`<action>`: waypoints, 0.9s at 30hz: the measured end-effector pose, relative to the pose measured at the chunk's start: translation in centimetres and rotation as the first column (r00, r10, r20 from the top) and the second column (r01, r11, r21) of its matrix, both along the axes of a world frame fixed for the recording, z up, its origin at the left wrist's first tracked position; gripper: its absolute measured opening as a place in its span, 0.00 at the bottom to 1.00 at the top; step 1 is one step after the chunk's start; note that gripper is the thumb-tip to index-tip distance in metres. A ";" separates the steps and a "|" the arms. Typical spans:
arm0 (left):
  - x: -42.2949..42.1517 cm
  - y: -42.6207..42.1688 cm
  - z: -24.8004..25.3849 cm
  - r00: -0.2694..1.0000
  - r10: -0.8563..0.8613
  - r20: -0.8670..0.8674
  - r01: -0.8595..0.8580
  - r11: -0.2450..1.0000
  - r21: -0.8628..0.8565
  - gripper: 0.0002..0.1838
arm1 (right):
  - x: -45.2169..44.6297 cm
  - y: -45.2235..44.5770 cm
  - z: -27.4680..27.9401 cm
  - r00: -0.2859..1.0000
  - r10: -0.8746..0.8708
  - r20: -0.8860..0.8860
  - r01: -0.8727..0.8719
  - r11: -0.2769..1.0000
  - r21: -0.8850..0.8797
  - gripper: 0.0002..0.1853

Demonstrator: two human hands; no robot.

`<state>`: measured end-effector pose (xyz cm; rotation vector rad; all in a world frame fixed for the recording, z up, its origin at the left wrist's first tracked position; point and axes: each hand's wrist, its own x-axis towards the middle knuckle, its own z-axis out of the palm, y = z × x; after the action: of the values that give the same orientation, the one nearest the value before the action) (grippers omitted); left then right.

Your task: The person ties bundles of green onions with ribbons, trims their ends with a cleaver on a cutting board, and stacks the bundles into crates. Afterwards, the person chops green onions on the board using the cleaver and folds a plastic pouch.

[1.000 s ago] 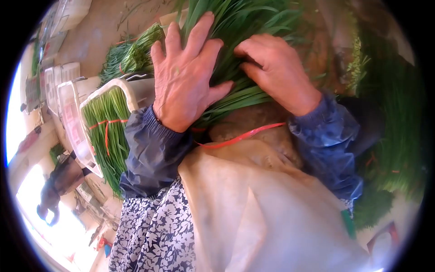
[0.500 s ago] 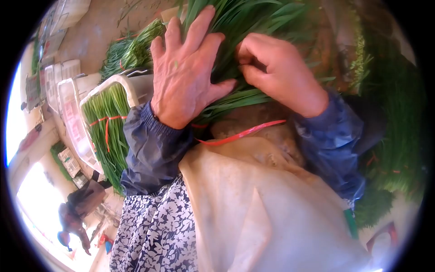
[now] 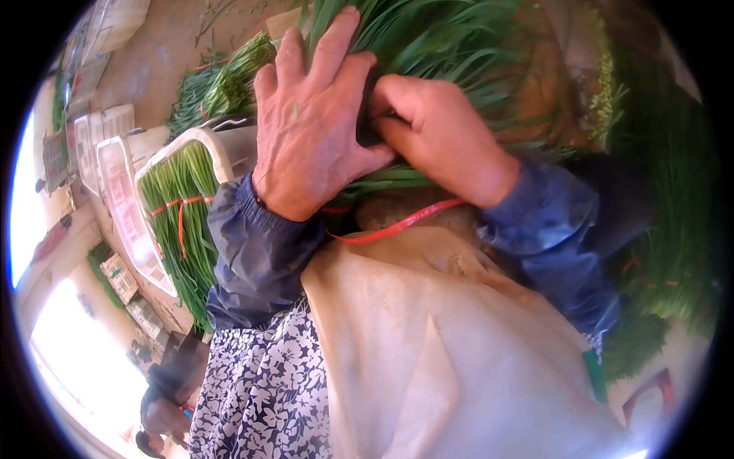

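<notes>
Evidently, the left hand (image 3: 310, 141) is pressing on the greens (image 3: 443, 34), fingers spread; the right hand (image 3: 451, 141) is curling beside it, its hold impossible to tell. Care is seemingly needing to go into keeping leaves together. The greens are lying beyond the apron (image 3: 390, 306). Leftward, near brown floor (image 3: 149, 73), a tub (image 3: 222, 159) is holding a tied bundle (image 3: 187, 229); a person (image 3: 162, 405) is showing farther off.

The ribbon (image 3: 407, 222) looks glossy, the apron (image 3: 382, 298) perhaps smooth plastic.
</notes>
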<state>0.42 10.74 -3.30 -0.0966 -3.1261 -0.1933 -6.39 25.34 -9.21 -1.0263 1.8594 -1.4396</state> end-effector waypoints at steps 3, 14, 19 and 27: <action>0.0 -0.4 0.3 1.000 0.004 0.018 -0.005 0.999 0.047 0.42 | 1.1 0.0 0.5 0.984 -0.177 -0.014 0.175 0.978 -0.117 0.06; 0.2 0.8 0.4 0.998 -0.048 0.037 0.042 0.988 0.150 0.50 | 3.2 4.5 1.7 0.552 -0.196 0.810 0.411 0.910 -0.059 0.01; 0.3 -0.1 -0.6 0.988 -0.125 -0.086 0.101 0.966 -0.238 0.44 | 2.3 6.2 3.2 0.502 -0.343 0.794 0.639 0.765 -0.074 0.03; 0.2 0.5 0.2 0.995 -0.068 0.069 0.054 0.981 0.187 0.50 | -5.3 9.7 3.5 0.376 -0.308 -0.874 0.509 0.857 -0.083 0.21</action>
<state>0.60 11.25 -3.08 -0.1879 -3.1621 -0.4985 -11.74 35.02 -5.71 -1.3998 3.1448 -0.9180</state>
